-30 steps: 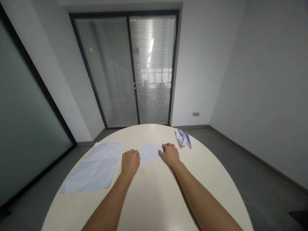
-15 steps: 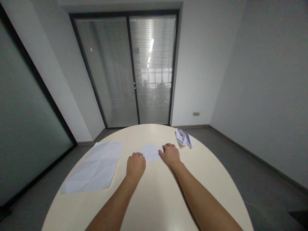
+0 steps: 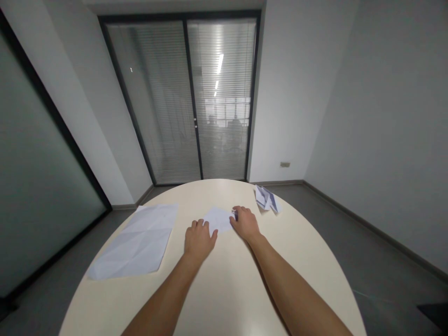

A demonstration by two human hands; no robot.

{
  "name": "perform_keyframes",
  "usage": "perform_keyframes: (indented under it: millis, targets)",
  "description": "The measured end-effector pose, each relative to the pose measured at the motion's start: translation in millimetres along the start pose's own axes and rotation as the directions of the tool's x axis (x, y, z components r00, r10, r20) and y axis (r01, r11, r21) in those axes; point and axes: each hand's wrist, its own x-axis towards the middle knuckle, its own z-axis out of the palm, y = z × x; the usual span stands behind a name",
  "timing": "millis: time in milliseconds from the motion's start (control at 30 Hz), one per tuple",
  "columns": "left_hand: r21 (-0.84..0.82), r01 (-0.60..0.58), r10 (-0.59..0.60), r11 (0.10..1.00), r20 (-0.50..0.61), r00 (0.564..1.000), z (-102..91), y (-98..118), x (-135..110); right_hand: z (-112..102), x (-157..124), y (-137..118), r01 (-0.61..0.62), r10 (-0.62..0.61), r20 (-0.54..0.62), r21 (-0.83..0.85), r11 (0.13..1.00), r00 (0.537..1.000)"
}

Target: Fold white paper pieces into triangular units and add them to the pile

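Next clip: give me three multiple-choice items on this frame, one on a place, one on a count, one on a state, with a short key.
1. Where is the large creased sheet relative to the hands?
A. left
B. right
C. under them

2. How many separate paper items lie on the table?
A. one
B. three
C. five

3. How is the left hand?
A. fist in the air
B. flat on the small paper
C. holding a pen

Key: A, it lies at the left edge; B, large sheet, small paper, folded piece; B, its fingers spread on the paper's near edge, right hand opposite.

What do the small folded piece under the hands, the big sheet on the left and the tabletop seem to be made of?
Small folded piece: thin white paper, matte, sharp folded edges. Big sheet: same paper, criss-crossed with creases. Round table: smooth cream top, probably laminate, with a soft sheen.
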Motion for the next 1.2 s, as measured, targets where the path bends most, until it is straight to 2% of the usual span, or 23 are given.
perform_keyframes:
  millis: [533,833,1000,1200]
  targets:
    - [-0.07,-0.016,0.017,0.997,0.016,1.0,8.1,-3.7,1.0,-3.4,0.1,-0.2,0.083,-0.083,-0.013,-0.026,0.996,0.996]
    - [-0.101,-0.034,0.032,0.994,-0.028,0.999,18.7,-12.9,3.1,-10.3,-4.8,-6.6,0.166,-0.163,0.037,-0.09,0.982,0.986]
    - [-0.099,-0.003,-0.001,0.995,-0.043,0.999,25.5,-18.6,7.0,-8.7,-7.4,-6.4,0.217,-0.213,0.07,-0.061,0.974,0.975]
    - [-0.134,-0.021,0.016,0.991,-0.038,0.999,27.0,-27.4,10.2,-8.6,-9.2,-3.3,0.25,-0.249,0.104,0.0,0.968,0.963]
